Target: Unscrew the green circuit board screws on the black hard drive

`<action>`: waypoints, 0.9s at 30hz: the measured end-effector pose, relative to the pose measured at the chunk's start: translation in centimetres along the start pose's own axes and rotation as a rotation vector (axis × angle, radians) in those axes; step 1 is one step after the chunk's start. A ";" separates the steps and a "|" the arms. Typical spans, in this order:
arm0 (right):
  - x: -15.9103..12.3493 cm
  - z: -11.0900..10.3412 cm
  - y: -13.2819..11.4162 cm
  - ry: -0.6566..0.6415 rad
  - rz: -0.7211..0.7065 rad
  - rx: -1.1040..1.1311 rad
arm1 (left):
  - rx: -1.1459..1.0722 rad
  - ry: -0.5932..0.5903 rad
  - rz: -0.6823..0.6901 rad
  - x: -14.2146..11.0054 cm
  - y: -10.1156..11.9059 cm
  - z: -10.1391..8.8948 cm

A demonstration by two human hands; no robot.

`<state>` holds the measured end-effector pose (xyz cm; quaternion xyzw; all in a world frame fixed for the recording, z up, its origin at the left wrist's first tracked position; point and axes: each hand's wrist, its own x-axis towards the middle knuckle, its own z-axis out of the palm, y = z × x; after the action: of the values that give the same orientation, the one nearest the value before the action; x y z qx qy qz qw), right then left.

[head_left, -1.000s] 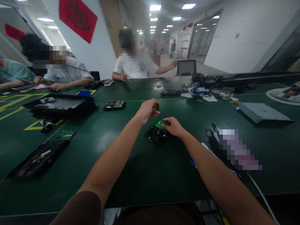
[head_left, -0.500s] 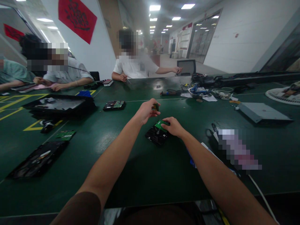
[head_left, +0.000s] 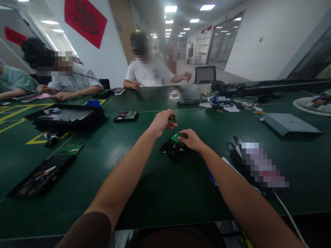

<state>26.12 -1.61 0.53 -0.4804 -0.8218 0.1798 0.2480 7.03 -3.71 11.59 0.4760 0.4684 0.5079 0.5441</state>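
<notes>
A black hard drive (head_left: 172, 148) with a green circuit board (head_left: 177, 137) at its far end lies at an angle on the table in front of me. Fingers and thumb of my right hand (head_left: 192, 139) close on the far right edge of the drive, at the board. Just above and beyond it, my left hand (head_left: 163, 122) is wrapped round what looks like a screwdriver (head_left: 172, 118) with a black-and-yellow handle. Its tip is too small to make out.
On the left lie an opened drive casing (head_left: 42, 175), a loose green board (head_left: 72, 148), another hard drive (head_left: 126, 116) and a stack of black trays (head_left: 67, 115). To the right are a grey metal box (head_left: 291, 124), cables (head_left: 219, 100) and a blurred-out object (head_left: 262, 165). People sit across the table.
My left hand has turned slightly with the screwdriver, showing more yellow on the handle. My right hand and the hard drive stay put. The person opposite has drawn one hand inward.
</notes>
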 end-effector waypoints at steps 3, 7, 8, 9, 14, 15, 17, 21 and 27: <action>0.1 0.1 0.0 0.003 -0.002 -0.005 | -0.012 -0.075 -0.012 -0.2 -0.1 0.2; 0.2 0.1 0.1 -0.007 -0.002 -0.010 | -0.067 -0.086 -0.042 -0.2 -0.1 0.3; 0.2 0.1 0.1 -0.011 -0.003 -0.008 | -0.072 -0.069 -0.040 -0.1 -0.1 0.3; 0.2 0.0 0.1 -0.016 -0.002 -0.006 | -0.070 -0.047 -0.035 -0.1 -0.1 0.2; 0.1 -0.1 0.0 -0.023 0.020 0.022 | -0.045 -0.033 -0.011 0.0 -0.2 0.1; 0.2 0.0 0.0 -0.019 0.028 0.028 | -0.055 -0.058 -0.021 0.1 -0.3 0.1; 0.1 0.0 -0.1 -0.016 0.044 0.034 | -0.082 -0.111 -0.052 0.1 -0.5 0.1; 0.0 -0.3 -0.4 -0.011 0.057 0.039 | -0.114 -0.095 -0.073 0.3 -0.7 0.1; -0.1 -0.5 -0.6 -0.017 0.047 0.044 | -0.064 0.019 -0.011 0.2 -0.4 0.2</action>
<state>26.02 -1.91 1.18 -0.4923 -0.8083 0.2077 0.2471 7.29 -3.51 11.20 0.4510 0.4598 0.5241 0.5572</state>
